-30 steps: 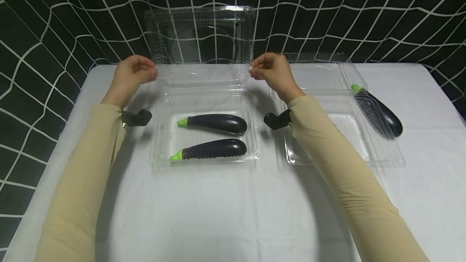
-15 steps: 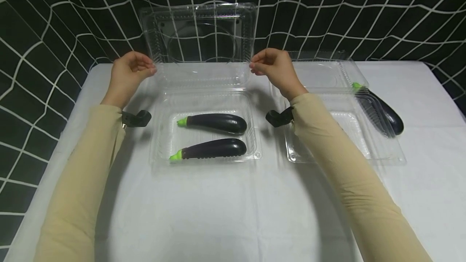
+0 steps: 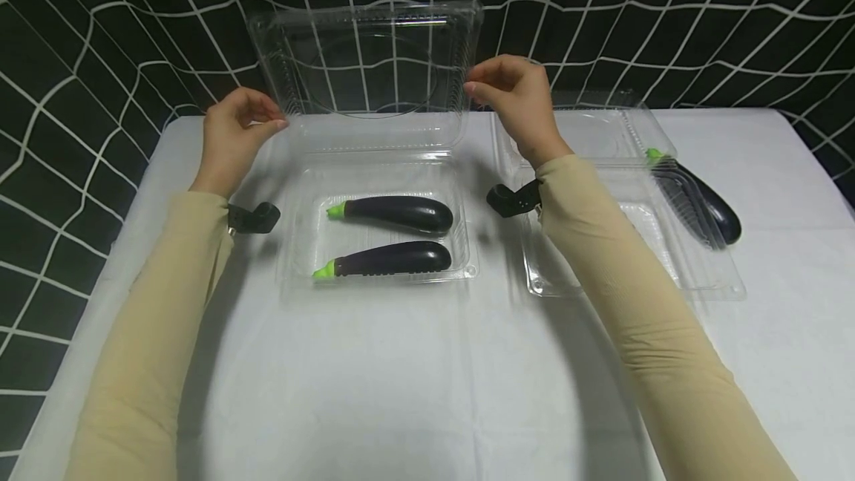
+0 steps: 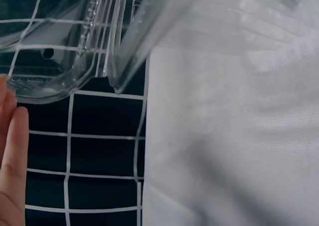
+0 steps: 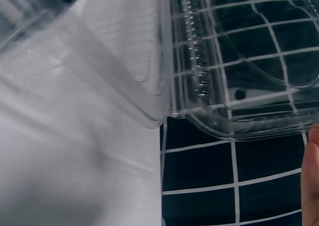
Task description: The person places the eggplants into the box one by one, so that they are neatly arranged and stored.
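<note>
A clear plastic clamshell container [image 3: 303, 243] stands with its lid [image 3: 364, 24] raised at the back. Two dark eggplants with green stems lie side by side in its base: the far eggplant [image 3: 401, 214] and the near eggplant [image 3: 394, 258]. My left hand [image 3: 234, 136] pinches the lid's left edge; the left wrist view catches only some fingers [image 4: 14, 161] at the lid's rim. On the opposite edge, my right hand [image 3: 517, 102] pinches the lid between thumb and fingers, higher up than the left. In the right wrist view a fingertip [image 5: 313, 151] touches the rim.
To the right, partly under my right forearm, another clear clamshell container [image 3: 708, 284] stands open. A third eggplant [image 3: 718, 214] lies at that container's right side, partly seen through the plastic. White netting [image 3: 621, 10] over black hangs behind the white table [image 3: 374, 392].
The container base with its eggplants has shifted slightly away from me. Its lid's top edge has risen a little. My right hand has moved up along the lid's side; the left barely moved.
</note>
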Demonstrator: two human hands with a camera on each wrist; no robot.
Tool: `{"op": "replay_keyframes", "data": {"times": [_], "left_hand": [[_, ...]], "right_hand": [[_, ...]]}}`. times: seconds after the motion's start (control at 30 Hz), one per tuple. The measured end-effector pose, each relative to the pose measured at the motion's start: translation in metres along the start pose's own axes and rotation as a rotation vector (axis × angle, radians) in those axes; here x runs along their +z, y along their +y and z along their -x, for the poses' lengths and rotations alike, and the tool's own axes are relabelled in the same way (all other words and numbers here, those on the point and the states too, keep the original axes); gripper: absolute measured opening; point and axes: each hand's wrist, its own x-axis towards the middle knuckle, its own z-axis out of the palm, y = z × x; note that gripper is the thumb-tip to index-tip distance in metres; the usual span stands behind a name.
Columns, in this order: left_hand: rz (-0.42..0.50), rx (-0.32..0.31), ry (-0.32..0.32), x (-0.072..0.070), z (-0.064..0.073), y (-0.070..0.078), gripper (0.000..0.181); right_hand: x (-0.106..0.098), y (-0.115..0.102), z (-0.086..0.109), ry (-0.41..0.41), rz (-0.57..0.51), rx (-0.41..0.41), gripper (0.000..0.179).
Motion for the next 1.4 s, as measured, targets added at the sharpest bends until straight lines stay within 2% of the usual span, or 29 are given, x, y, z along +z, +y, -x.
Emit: {"op": "replay_keyframes", "data": {"times": [0.23,0.37,0.47,0.6,0.77,0.87,1.07,1.4], "left_hand": [[0.061,0.019,0.0,-0.002,0.002,-0.003,0.014],[0.065,0.033,-0.006,-0.003,0.003,-0.005,0.012],[0.043,0.02,-0.014,-0.005,0.004,-0.005,0.011],[0.048,0.005,-0.02,-0.007,0.003,-0.002,0.021],[0.174,0.006,0.012,-0.011,0.0,0.004,0.014],[0.21,-0.006,0.026,-0.013,-0.001,0.009,0.01],[0.149,-0.01,0.03,-0.018,0.002,0.014,0.012],[0.031,0.062,-0.005,-0.029,0.019,0.012,0.011]], "right_hand": [[0.0,-0.008,0.001,0.041,-0.066,-0.032,0.009],[-0.001,-0.008,0.002,0.046,-0.044,-0.014,0.008],[-0.001,-0.007,0.002,0.044,-0.016,-0.008,0.009],[-0.002,-0.006,0.002,0.044,0.003,-0.015,0.009],[-0.002,-0.007,0.003,0.046,0.006,-0.019,0.008],[-0.002,-0.007,0.004,0.044,0.003,-0.023,0.008],[-0.004,-0.006,0.006,0.038,-0.012,-0.014,0.008],[-0.014,-0.014,0.023,-0.034,-0.061,-0.018,0.006]]}}
